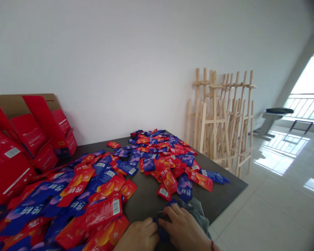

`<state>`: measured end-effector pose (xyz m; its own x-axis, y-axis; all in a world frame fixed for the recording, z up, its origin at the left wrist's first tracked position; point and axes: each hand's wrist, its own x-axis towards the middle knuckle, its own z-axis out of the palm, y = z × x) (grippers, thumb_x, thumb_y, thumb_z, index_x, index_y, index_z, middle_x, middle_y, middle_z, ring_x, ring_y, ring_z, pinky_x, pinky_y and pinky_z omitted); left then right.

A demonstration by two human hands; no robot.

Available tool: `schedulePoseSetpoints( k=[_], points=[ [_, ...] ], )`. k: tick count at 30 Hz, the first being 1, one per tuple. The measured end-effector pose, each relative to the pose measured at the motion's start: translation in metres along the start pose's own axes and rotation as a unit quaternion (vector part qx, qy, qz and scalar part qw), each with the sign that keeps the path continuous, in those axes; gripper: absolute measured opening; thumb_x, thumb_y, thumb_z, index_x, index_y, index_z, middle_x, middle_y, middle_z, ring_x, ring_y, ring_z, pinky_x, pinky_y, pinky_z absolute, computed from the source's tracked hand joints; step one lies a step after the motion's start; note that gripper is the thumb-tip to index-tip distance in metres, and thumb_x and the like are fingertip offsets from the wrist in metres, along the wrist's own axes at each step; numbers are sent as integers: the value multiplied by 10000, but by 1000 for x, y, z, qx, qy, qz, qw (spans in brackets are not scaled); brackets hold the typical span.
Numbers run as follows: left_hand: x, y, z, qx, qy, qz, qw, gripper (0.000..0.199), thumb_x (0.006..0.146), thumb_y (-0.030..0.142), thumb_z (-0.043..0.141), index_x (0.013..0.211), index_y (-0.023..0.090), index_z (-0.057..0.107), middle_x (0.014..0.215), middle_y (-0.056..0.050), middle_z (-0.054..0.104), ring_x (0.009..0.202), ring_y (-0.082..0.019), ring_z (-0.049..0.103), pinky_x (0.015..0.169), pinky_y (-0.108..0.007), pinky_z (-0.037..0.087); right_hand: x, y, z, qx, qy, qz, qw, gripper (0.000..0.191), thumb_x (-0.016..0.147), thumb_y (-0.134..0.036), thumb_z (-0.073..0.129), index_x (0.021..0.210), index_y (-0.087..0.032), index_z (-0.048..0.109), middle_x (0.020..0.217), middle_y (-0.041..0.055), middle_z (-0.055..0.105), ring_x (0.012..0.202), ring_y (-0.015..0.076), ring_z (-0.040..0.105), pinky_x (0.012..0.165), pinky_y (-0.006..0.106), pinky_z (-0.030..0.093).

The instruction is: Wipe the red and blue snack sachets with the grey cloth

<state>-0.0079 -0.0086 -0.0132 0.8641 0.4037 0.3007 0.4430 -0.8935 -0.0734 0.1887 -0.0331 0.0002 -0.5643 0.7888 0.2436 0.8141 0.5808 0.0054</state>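
Note:
My left hand point(138, 237) and my right hand point(180, 230) meet at the near edge of the dark tabletop point(146, 198). Between them, a blue foil packet point(161, 226) is mostly covered by my fingers. A crumpled grey cloth point(197, 213) lies under and beyond my right hand, which wears a red thread point(212, 245) at the wrist. Many red and blue printed sachets point(162, 153) lie scattered in a loose heap across the table. A thicker drift of them point(68, 205) spreads close to my left hand.
Red cardboard display boxes point(23, 136) stand at the table's left end. Wooden easels point(219, 122) lean beyond the right edge, by the white wall. The table's right edge drops to a pale tiled floor point(264, 209). A bright railed opening point(307, 94) lies far right.

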Motion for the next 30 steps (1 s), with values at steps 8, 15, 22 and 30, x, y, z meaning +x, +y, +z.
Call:
schedulePoseSetpoints(
  k=[8, 15, 22, 30],
  points=[
    [-2, -7, -2, -50, -1, -25, 998, 104, 783, 189, 686, 850, 261, 656, 802, 30, 618, 676, -128, 519, 487, -242, 291, -9, 29, -22, 3, -48, 161, 986, 460, 758, -72, 528, 1180, -241, 601, 1092, 64, 579, 976, 215, 538, 786, 301, 444],
    [0, -7, -4, -55, 11, -27, 998, 93, 792, 177, 681, 813, 263, 655, 772, 33, 590, 669, -109, 502, 472, -254, 264, -12, 29, -23, -42, -41, 149, 987, 413, 748, -102, 576, 1143, -217, 619, 1069, 76, 593, 971, 226, 551, 753, 298, 455],
    [-2, -8, 3, -63, 26, -22, 997, 105, 749, 222, 747, 742, 247, 645, 722, 30, 568, 677, -122, 489, 479, -270, 231, -22, -1, 24, -81, 102, -46, 990, 179, 836, -268, 617, 1011, -279, 578, 839, -6, 586, 681, 156, 529, 463, 265, 331],
    [-2, -9, 2, -80, 12, -19, 997, 87, 789, 198, 690, 819, 268, 647, 744, 32, 565, 670, -117, 469, 494, -264, 243, -48, 28, 9, -65, 32, 68, 995, 515, 735, -153, 627, 1227, -270, 530, 1049, 26, 602, 869, 200, 560, 631, 280, 434]
  ],
)
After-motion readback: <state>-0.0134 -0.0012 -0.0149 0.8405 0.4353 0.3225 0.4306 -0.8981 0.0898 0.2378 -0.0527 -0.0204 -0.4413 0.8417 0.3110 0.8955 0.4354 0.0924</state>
